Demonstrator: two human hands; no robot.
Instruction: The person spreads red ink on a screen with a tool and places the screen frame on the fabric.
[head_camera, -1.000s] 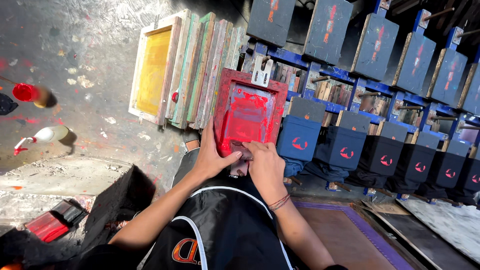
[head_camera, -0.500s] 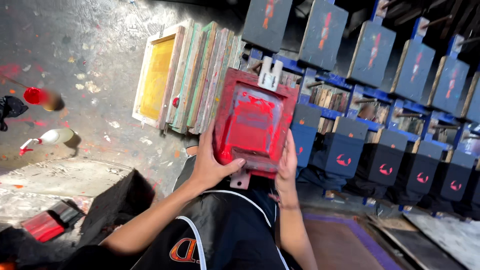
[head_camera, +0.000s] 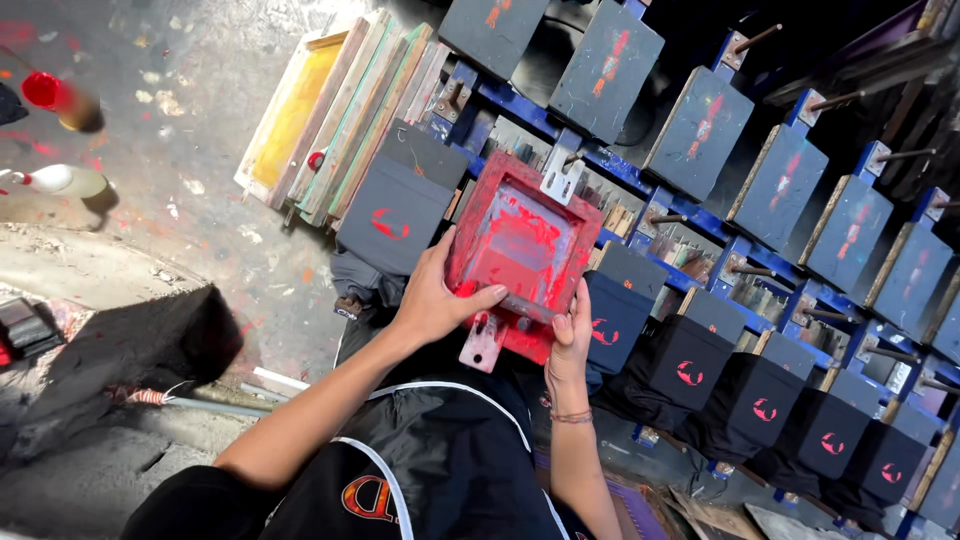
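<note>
**Both hands grip a red-stained printing screen above a row of dark garments**

The left hand (head_camera: 432, 300) clasps the near left corner of a small red screen frame (head_camera: 523, 250), fingers curled over its lower edge and thumb along the side. The right hand (head_camera: 570, 335) holds the near right corner from below, fingers wrapped up the frame's edge, a thin bracelet at the wrist. The frame is tilted, its mesh smeared with red ink, a metal bracket (head_camera: 560, 172) at its far edge and a pale tab (head_camera: 481, 342) hanging at the near edge between the hands.

Just beside and below the frame lie dark garments on pallets, each with a small red mark: one to the left (head_camera: 395, 205), one to the right (head_camera: 615, 318), and more running off to the lower right (head_camera: 760, 410). Above them stand raised grey boards on blue arms (head_camera: 700, 130), streaked with red. Farther left, a stack of wooden screens (head_camera: 330, 115) leans on the spattered floor (head_camera: 180, 120). The person wears a black vest with white piping (head_camera: 440, 460).
</note>
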